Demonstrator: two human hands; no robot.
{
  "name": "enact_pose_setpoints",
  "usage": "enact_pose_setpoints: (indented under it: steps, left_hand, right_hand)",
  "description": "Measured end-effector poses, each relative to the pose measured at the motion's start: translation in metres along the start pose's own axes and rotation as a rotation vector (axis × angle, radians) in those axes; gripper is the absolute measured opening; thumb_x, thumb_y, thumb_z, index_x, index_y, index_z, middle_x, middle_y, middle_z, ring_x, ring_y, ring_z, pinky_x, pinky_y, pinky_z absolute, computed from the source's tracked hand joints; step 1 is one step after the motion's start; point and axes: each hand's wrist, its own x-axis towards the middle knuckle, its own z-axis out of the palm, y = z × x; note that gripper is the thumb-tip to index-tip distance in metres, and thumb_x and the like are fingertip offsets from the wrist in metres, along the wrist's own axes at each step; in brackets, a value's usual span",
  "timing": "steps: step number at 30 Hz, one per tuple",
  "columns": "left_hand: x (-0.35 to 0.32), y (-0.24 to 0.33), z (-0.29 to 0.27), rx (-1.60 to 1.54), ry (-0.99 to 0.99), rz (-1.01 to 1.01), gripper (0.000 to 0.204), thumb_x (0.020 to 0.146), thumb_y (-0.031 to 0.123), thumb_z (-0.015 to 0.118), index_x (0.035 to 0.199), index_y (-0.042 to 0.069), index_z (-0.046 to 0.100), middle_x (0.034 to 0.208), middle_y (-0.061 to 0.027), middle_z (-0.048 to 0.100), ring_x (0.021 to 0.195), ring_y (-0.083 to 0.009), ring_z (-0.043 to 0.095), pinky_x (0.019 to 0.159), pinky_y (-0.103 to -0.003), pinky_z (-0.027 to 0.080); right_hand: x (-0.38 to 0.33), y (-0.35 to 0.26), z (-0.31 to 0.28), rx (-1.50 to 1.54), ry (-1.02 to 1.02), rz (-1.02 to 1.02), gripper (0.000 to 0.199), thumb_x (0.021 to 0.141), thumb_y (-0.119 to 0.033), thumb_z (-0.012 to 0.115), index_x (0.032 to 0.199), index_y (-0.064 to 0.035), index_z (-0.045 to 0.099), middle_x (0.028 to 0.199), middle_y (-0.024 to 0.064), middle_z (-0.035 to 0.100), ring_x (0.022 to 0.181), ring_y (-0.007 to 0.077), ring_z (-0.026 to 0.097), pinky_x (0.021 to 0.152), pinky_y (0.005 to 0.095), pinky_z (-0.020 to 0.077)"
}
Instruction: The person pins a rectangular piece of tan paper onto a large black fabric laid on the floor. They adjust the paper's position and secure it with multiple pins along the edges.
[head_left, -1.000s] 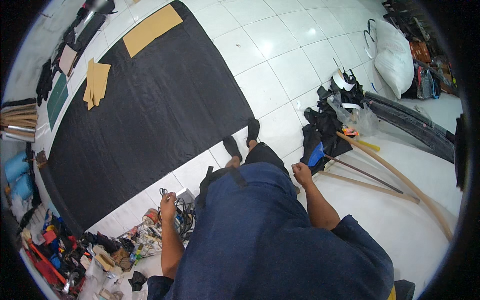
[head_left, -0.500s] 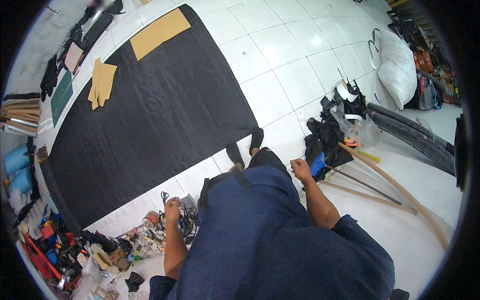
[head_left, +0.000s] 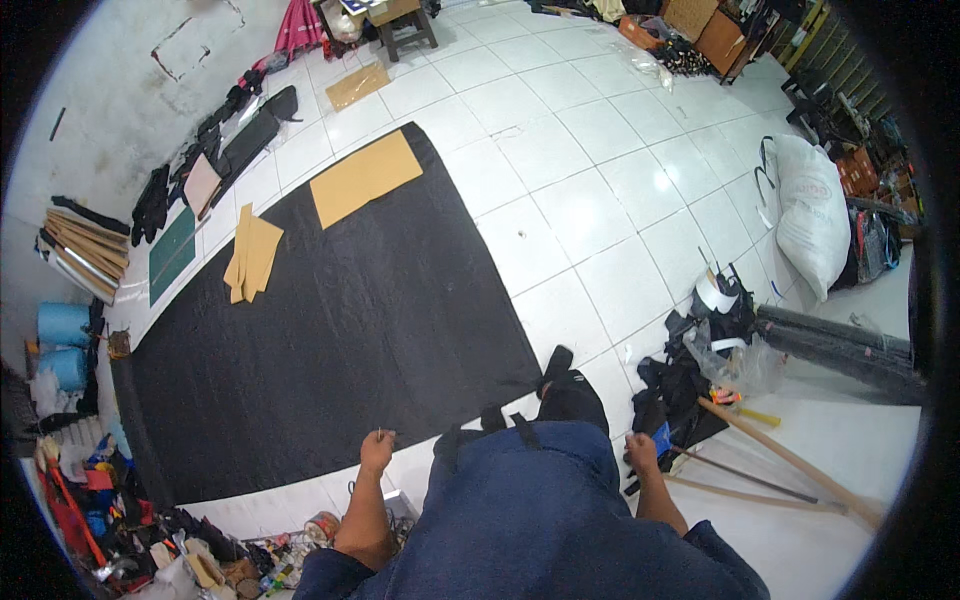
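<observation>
My left hand (head_left: 377, 451) hangs at my left side over the near edge of a large black fabric sheet (head_left: 400, 330) on the floor. Its fingers are closed, and a tiny pale tip shows at them, too small to name. My right hand (head_left: 642, 453) is closed at my right side, beside a heap of black cloth (head_left: 664, 392) and a blue piece (head_left: 661, 438); whatever may be inside it is hidden. On the sheet's far part lie a tan rectangular panel (head_left: 366, 178) and several overlapping tan pattern pieces (head_left: 254, 254). Neither hand touches these pieces.
Long wooden poles (head_left: 775, 455) and a dark wrapped roll (head_left: 840, 345) lie on the right. A stuffed white sack (head_left: 812, 215) stands beyond. Mixed clutter (head_left: 200, 555) fills the lower left, below blue thread cones (head_left: 63, 325). A green mat (head_left: 172, 258) lies left of the sheet.
My view has tilted up, so the sheet sits lower and a stool and the far floor show. My feet have stepped along the sheet's near edge. Both hands stay closed at my sides.
</observation>
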Motion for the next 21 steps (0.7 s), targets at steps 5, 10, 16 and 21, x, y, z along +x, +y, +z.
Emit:
enact_pose_setpoints:
  steps: [5, 10, 16, 21]
  left_hand:
    - [0.048, 0.134, 0.038, -0.053, 0.017, 0.176, 0.034, 0.094, 0.027, 0.067, 0.111, -0.001, 0.070, 0.098, -0.0126, 0.074, 0.092, -0.0212, 0.069, 0.084, -0.035, 0.053]
    - [0.055, 0.285, 0.080, 0.063, 0.022, 0.219, 0.038, 0.097, 0.030, 0.061, 0.118, -0.001, 0.069, 0.108, -0.0163, 0.073, 0.104, -0.0262, 0.069, 0.093, -0.037, 0.052]
    - [0.033, 0.505, 0.138, -0.174, -0.088, 0.340, 0.040, 0.102, 0.029, 0.054, 0.128, 0.001, 0.066, 0.111, -0.0144, 0.071, 0.101, -0.0233, 0.067, 0.089, -0.036, 0.053]
    - [0.037, 0.640, 0.136, -0.250, -0.233, 0.393, 0.040, 0.108, 0.027, 0.046, 0.134, 0.001, 0.062, 0.112, -0.0115, 0.068, 0.094, -0.0201, 0.064, 0.084, -0.034, 0.053]
  right_hand:
    - [0.038, 0.042, -0.041, 0.077, -0.033, 0.147, 0.031, 0.097, -0.031, 0.066, 0.090, -0.0016, 0.068, 0.071, 0.0072, 0.064, 0.058, 0.0176, 0.061, 0.050, 0.0347, 0.0471]
    - [0.138, 0.012, -0.113, 0.093, -0.127, 0.291, 0.043, 0.091, -0.038, 0.073, 0.098, 0.0044, 0.074, 0.082, 0.0161, 0.073, 0.072, 0.0266, 0.070, 0.063, 0.0427, 0.0540]
    - [0.359, -0.199, -0.241, -0.546, 0.180, -0.536, 0.040, 0.092, -0.037, 0.067, 0.095, 0.0021, 0.068, 0.089, 0.0223, 0.070, 0.082, 0.0405, 0.067, 0.075, 0.0493, 0.0529]
    - [0.432, -0.547, -0.223, -0.399, 0.209, -0.814, 0.037, 0.097, -0.033, 0.066, 0.114, 0.0002, 0.069, 0.108, 0.0215, 0.072, 0.099, 0.0367, 0.070, 0.087, 0.0430, 0.0548]
